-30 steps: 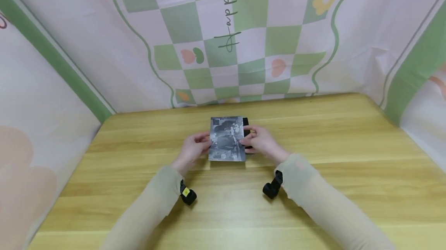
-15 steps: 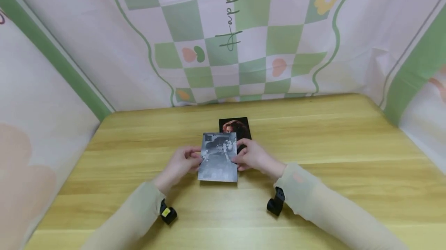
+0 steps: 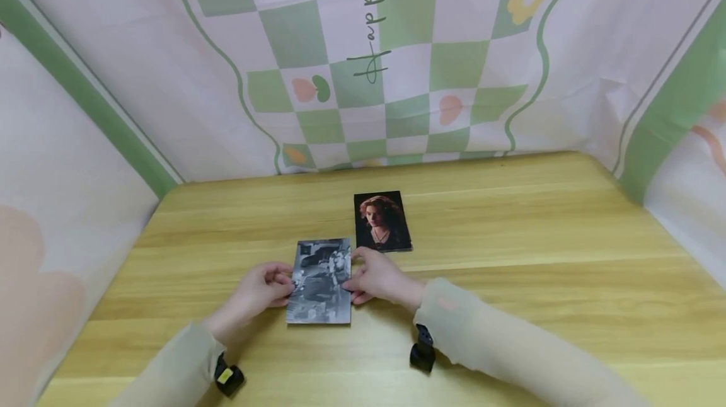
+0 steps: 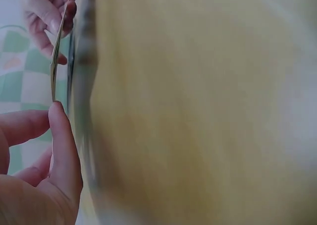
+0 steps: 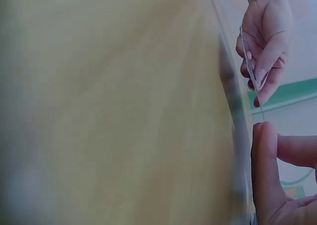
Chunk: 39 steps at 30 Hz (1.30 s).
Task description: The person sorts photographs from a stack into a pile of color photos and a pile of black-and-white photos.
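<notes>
A black-and-white photo print (image 3: 319, 281) is held between both hands in the head view, left of the middle of the table. My left hand (image 3: 253, 292) pinches its left edge and my right hand (image 3: 382, 278) pinches its right edge. In the left wrist view the print (image 4: 55, 71) appears edge-on, raised off the table; whether it is one sheet or more I cannot tell. Behind my right hand lies a colour photo print (image 3: 383, 220), a portrait of a long-haired person on a dark ground, face up on the wood.
The wooden table (image 3: 539, 224) reaches back to a hanging cloth (image 3: 408, 67) with green and white checks and the word "Happy". More cloth hangs at the left and right sides. A small black camera sits on each wrist.
Both hands have carried the black-and-white print toward the front and left. The portrait print, mostly covered by it a second ago, now lies in full view.
</notes>
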{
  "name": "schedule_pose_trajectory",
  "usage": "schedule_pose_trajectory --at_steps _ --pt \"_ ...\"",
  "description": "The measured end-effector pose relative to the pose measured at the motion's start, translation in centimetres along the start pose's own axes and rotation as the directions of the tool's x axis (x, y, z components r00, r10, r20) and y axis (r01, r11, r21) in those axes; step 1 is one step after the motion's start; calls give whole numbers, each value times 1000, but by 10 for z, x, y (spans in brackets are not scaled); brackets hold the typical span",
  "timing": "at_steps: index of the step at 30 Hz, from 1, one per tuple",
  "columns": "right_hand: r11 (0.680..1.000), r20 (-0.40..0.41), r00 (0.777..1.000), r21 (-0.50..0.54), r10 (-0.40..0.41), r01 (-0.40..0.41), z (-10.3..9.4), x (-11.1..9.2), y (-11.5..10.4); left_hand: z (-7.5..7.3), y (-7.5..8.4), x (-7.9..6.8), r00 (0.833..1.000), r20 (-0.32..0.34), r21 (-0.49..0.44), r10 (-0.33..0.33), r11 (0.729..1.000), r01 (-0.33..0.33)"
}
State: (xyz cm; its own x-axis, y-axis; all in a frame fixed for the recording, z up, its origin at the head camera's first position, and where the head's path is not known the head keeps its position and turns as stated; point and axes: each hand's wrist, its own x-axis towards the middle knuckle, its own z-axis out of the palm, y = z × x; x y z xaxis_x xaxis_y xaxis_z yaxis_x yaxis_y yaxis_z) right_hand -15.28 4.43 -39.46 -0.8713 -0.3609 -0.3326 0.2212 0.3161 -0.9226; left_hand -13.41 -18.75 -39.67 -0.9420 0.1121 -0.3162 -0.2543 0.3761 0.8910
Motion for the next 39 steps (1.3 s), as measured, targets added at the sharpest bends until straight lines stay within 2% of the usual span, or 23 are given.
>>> schedule_pose_trajectory --at_steps 7,14,22,29,39 --pt "999 17 1000 -31 16 -16 12 7 -5 -11 -6 -4 1000 -3 53 -30 998 30" --pt "998 6 999 -56 40 -39 20 13 -12 -16 -7 -2 998 -45 82 -42 996 46" --pt "995 -14 999 -88 37 -38 21 15 -14 -16 -5 0 996 -71 124 -52 990 61" --pt "994 -8 999 -102 33 -34 21 15 -13 -17 -3 -1 997 -69 154 -45 987 55" --pt "997 16 1000 -75 25 -24 17 12 -12 -17 -2 -3 996 -80 169 -48 984 62"
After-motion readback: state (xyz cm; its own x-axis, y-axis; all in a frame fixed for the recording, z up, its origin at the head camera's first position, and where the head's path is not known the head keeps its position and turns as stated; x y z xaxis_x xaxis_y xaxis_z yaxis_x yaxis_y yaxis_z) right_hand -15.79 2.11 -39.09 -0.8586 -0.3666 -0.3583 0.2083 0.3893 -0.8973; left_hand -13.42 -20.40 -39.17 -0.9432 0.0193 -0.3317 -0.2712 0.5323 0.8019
